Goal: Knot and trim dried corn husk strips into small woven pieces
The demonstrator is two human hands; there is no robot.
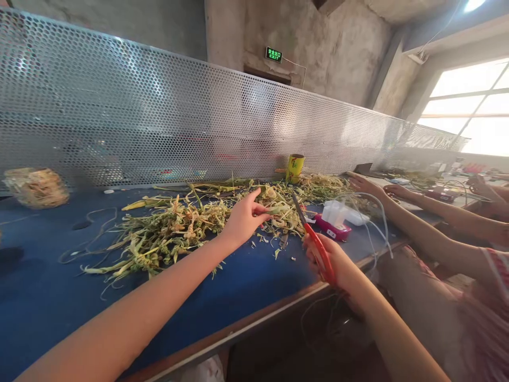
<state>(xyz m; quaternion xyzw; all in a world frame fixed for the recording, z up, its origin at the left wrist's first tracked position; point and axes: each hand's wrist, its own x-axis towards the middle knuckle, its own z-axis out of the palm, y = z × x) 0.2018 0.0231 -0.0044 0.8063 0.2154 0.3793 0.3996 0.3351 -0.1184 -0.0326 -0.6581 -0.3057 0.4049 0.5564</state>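
Pointing up-left toward the stems (170,233), scissors (314,241) fill the right hand (334,260).

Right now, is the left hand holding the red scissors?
No, the red-handled scissors are in the right hand, while the left hand pinches a green stem in the plant pile.

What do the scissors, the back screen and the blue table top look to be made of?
Scissors in the right hand: dark metal blades by their dull sheen, with glossy red handles, probably plastic. Back screen: thin sheet metal, silvery and shiny, punched all over with small round holes. Table top: a matte blue covering, perhaps felt or rubber mat; its front edge looks like brown wood.
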